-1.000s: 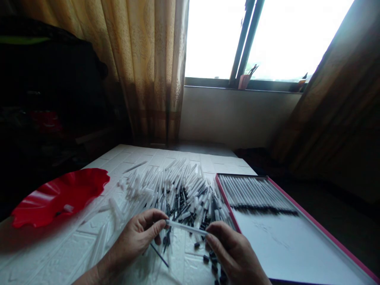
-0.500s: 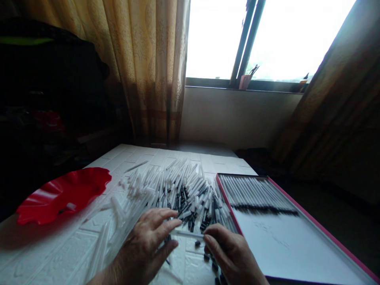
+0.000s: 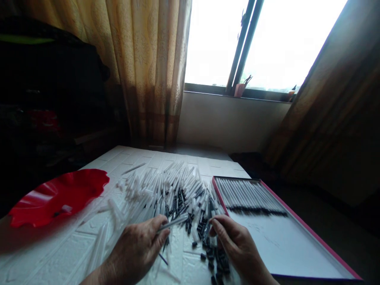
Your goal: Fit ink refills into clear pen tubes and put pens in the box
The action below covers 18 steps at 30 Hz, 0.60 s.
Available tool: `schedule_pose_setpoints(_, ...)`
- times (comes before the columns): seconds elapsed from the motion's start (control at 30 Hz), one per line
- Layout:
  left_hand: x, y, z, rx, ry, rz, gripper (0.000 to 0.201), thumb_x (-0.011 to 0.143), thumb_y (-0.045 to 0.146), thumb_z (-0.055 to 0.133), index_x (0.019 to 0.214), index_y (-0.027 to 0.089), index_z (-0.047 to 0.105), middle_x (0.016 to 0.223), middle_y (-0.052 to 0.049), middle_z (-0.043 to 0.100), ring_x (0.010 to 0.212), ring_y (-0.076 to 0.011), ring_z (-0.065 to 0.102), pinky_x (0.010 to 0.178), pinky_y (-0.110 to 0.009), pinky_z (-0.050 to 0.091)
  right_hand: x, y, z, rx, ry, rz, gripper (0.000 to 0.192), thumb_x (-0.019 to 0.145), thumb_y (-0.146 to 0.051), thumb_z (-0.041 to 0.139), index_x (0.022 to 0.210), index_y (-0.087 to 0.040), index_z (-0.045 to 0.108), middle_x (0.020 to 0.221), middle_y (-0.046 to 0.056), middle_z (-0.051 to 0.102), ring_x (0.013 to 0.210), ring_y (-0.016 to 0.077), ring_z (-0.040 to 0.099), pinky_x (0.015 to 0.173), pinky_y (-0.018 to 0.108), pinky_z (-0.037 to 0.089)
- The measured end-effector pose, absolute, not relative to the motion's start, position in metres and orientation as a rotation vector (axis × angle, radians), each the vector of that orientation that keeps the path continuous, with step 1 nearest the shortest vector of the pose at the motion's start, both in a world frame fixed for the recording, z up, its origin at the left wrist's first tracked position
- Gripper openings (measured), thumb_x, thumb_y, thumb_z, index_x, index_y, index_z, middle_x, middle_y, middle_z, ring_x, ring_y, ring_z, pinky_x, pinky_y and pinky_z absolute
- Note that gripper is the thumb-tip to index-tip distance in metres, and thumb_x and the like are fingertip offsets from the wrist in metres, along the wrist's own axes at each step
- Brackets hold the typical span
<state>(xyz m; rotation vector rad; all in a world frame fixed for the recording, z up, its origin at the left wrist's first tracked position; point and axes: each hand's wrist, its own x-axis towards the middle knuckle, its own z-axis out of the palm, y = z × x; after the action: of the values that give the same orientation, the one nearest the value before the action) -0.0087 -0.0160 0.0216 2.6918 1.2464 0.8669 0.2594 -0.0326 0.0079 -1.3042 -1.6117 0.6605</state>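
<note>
My left hand (image 3: 141, 243) pinches a clear pen barrel (image 3: 176, 221) between thumb and fingers; the barrel points right and slightly up. Over the right side of the pile, my right hand (image 3: 236, 239) has thumb and fingertips together; what they hold, if anything, I cannot make out. Black pen caps (image 3: 210, 255) lie loose beneath and beside that hand. Ahead of both hands spreads a heap of pen parts (image 3: 178, 180), whitish barrels mixed with dark pieces. A thin dark refill (image 3: 163, 259) lies by my left hand.
A red-rimmed shallow box (image 3: 285, 241) stands on the right, with a row of pens (image 3: 249, 194) along its far end. At the left sits a red wavy-edged dish (image 3: 65, 194) with small pieces inside. The white brick-patterned tabletop (image 3: 118, 156) runs toward the curtain and window.
The pen barrel has passed from my right fingers into my left hand, which has closed on it. My right hand has moved away to the right, over the caps. The view has shifted slightly.
</note>
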Motion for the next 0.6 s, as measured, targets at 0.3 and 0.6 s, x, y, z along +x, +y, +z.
schedule_pose_setpoints(0.3,-0.014,-0.009,0.015,2.67,1.33,0.903,0.047,0.107,0.047,0.02,0.1,0.024,0.062,0.074,-0.001,0.078,0.064,-0.0226,0.078,0.055,-0.027,0.059,0.291,-0.038,0.057,-1.415,-1.787,0.497,0.032,0.096,-0.043,0.048,0.082,-0.021,0.067,0.066,0.001,0.067,0.057,0.0154,0.061,0.051,0.023,0.048)
schedule_pose_setpoints(0.6,-0.017,-0.001,0.014,2.711,1.355,0.911,0.06,0.105,0.048,0.015,0.089,0.025,0.068,0.078,-0.004,0.08,0.068,-0.0235,0.079,0.056,-0.028,0.062,0.298,-0.036,0.048,-1.554,-2.037,0.15,0.031,0.097,-0.036,0.044,0.083,-0.022,0.068,0.07,0.003,0.07,0.062,0.0182,0.065,0.057,0.027,0.046)
